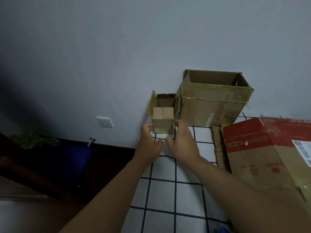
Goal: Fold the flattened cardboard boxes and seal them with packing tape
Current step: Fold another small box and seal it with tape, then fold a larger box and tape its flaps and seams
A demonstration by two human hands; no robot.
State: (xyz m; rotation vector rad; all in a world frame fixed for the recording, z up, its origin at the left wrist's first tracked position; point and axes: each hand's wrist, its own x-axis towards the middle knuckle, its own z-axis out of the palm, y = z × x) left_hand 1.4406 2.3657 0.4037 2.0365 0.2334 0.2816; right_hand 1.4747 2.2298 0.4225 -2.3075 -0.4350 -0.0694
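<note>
Small box (pixel 162 121) stands upright at far end of the checked cloth (pixel 170 185), by the wall, top flaps open. It's right ahead of both hands, tall way up. Left hand (pixel 149 145) touches its left side, right hand (pixel 181 142) its right side, fingers curled round it, both equally near. Big box (pixel 213 105) sits just beside on the right; table edge is close on the left. Flat box (pixel 262 157) lies near right. Open room is nearer the person.
</note>
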